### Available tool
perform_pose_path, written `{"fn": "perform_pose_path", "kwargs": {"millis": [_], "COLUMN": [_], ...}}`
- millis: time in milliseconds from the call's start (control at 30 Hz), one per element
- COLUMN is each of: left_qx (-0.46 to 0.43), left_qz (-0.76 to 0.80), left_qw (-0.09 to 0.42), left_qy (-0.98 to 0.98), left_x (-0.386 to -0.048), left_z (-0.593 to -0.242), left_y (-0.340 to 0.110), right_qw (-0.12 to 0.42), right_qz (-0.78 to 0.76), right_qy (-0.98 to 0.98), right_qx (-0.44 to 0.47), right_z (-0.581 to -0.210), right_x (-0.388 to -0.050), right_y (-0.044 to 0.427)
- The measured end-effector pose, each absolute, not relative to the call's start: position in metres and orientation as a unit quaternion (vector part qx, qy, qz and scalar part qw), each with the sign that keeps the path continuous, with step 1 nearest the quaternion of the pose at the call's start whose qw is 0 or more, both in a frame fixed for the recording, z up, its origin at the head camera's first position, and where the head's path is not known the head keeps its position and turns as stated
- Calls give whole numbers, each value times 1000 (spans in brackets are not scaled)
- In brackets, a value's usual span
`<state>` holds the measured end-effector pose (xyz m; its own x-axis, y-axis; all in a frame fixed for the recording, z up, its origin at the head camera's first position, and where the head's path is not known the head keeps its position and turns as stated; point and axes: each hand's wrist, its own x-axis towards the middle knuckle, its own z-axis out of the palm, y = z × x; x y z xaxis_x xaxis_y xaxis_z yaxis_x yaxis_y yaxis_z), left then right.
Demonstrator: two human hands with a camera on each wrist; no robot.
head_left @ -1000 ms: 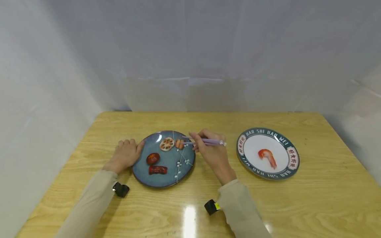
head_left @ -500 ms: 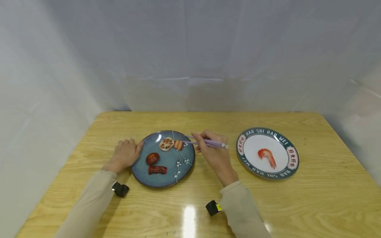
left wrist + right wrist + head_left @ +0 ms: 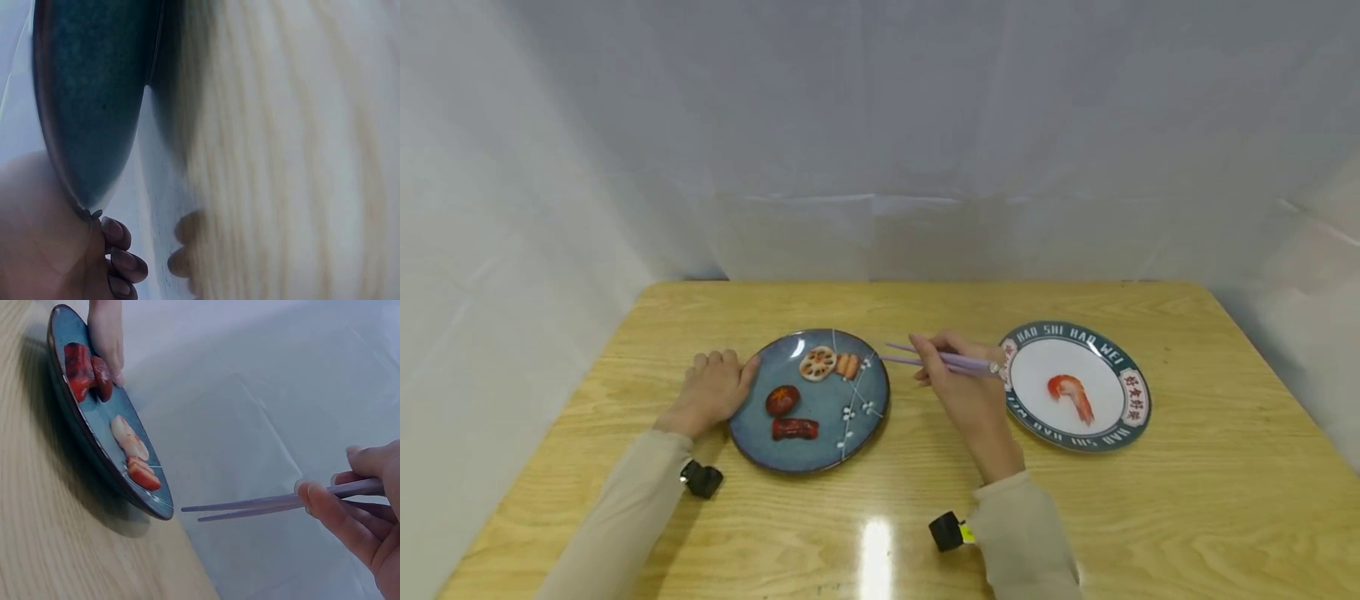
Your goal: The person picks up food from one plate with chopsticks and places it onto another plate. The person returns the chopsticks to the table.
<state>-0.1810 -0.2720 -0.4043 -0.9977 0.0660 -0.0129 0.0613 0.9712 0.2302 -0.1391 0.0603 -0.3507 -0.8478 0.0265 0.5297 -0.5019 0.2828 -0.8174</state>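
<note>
Chopsticks (image 3: 972, 363): running left to right near mid-frame, narrowly parted tips gripping nothing.
Right hand (image 3: 972, 402): pinching them, sitting nearer the orange morsel (image 3: 847, 367) lying left of the tips.
Blue plate (image 3: 823, 402): bearing it; left hand (image 3: 713, 387) touching its left rim.

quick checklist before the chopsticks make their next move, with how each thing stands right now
1. Chopsticks held: ok, gripped in the right hand.
2. Nothing pinched between them: ok, no food there.
3. Chopsticks at the food: not ok, they end short of it, by the right edge of the blue plate.
4. Blue plate steadied: ok, the left hand touches its left rim.
5. Orange piece apart from lotus slice: cannot tell, they lie very close.
6. Room on white plate: ok, only the shrimp lies on it.
</note>
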Motion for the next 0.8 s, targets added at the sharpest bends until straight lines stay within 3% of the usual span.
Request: {"fn": "perform_pose_path", "kwargs": {"millis": [400, 667, 800], "left_qx": [38, 39, 41], "left_qz": [122, 123, 126], "left_qw": [4, 9, 8], "left_qy": [992, 992, 991], "left_x": [-180, -180, -179], "left_z": [-404, -405, -405], "left_y": [-272, -273, -274], "right_qw": [235, 167, 161], "right_qz": [533, 555, 598], "right_qy": [-810, -815, -785], "right_qx": [64, 13, 10], "right_z": [-334, -332, -329], "right_x": [-129, -128, -125], "right_y": [79, 85, 89]}}
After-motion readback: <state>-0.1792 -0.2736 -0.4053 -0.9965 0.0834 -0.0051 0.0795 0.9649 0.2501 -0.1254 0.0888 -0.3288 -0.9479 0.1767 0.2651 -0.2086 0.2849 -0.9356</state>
